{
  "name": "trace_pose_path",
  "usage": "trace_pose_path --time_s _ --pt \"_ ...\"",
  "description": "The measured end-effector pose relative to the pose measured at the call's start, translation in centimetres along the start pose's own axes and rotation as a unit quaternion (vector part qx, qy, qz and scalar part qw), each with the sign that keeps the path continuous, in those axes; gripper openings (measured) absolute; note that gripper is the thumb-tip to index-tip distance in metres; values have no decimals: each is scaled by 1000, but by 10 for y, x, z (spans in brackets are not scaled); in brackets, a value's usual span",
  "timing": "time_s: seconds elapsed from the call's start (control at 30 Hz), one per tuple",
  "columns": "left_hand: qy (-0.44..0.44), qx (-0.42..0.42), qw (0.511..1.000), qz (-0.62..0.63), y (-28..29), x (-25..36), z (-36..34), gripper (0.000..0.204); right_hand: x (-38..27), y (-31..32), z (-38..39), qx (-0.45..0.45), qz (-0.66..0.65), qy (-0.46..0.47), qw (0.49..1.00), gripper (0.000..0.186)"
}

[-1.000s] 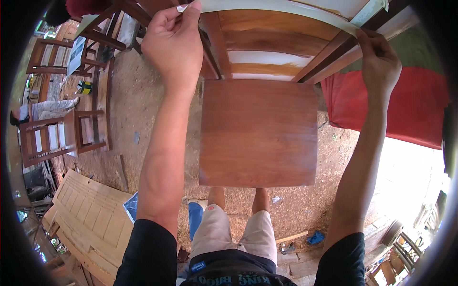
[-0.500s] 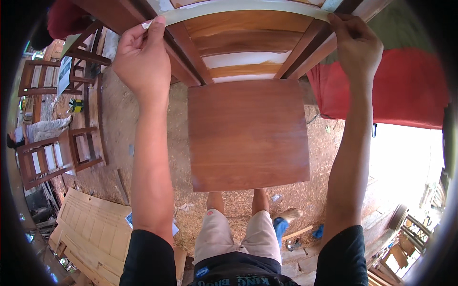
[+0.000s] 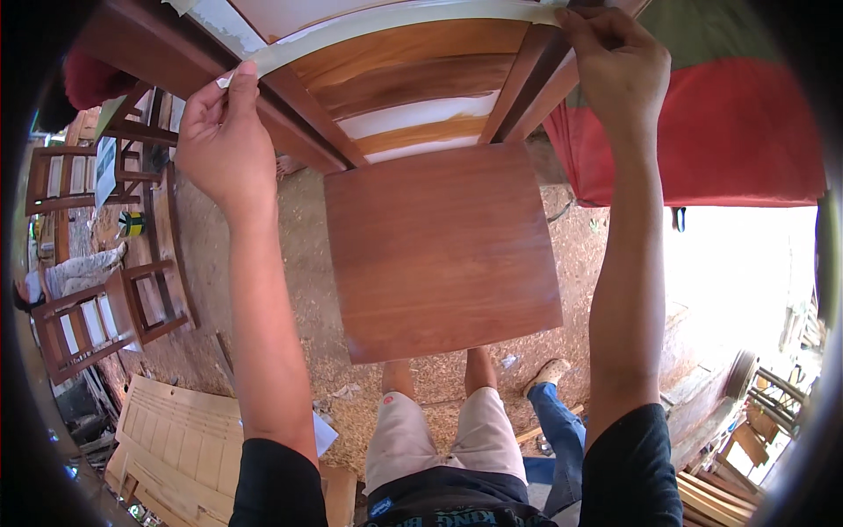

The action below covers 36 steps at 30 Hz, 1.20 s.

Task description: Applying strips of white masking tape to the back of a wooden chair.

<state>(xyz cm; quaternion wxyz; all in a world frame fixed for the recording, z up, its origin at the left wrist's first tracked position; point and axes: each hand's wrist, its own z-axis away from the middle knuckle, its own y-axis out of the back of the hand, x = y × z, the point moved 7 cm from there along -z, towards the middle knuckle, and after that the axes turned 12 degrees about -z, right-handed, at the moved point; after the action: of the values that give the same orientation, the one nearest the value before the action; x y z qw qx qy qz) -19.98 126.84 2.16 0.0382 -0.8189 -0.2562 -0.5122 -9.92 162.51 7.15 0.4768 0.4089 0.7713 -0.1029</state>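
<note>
A strip of cream masking tape (image 3: 395, 21) stretches between my hands across the backrest of a brown wooden chair. My left hand (image 3: 230, 145) pinches one end between thumb and fingers, beside the left post of the backrest. The other end is pinched in my right hand (image 3: 622, 75), at the right post. Below the tape, the backrest panel (image 3: 413, 83) shows orange-brown and dark brown bands and white patches. The chair's flat brown seat (image 3: 443, 250) faces up in front of my legs. Whether the tape touches the wood along its whole length, I cannot tell.
Other wooden chairs (image 3: 83, 321) stand at the left, near a yellow-and-green can (image 3: 133, 223). Carved wooden panels (image 3: 180, 439) lie at lower left. Red cloth (image 3: 694, 145) hangs at right. Another person's jeans-clad leg (image 3: 559, 422) is close to my right side. Wood shavings cover the floor.
The view has tilted slightly, so the chair and my hands appear further left. The other person's jeans-clad leg has come further into view. Both hands keep their hold on the tape.
</note>
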Motion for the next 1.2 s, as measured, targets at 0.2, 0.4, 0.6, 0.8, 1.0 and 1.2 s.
trace_pose_path --time_s 0.2,0.4,0.6,0.8,1.0,1.2 --pt "3 1 1000 28 -9 1 5 23 60 5 -19 -10 74 238 968 13" --pt "5 -6 999 -31 -1 4 4 17 3 0 -1 4 -2 3 1000 15" --pt "1 6 999 -32 -1 11 7 17 9 5 -7 -27 110 -15 993 26" --pt "-19 5 999 26 -1 8 11 17 19 9 -9 -31 57 15 998 27" --pt "-32 -3 998 -56 6 13 6 21 13 8 -8 -36 47 7 998 26" --pt "-15 -22 998 -59 4 14 7 25 17 7 -4 -4 39 25 999 31"
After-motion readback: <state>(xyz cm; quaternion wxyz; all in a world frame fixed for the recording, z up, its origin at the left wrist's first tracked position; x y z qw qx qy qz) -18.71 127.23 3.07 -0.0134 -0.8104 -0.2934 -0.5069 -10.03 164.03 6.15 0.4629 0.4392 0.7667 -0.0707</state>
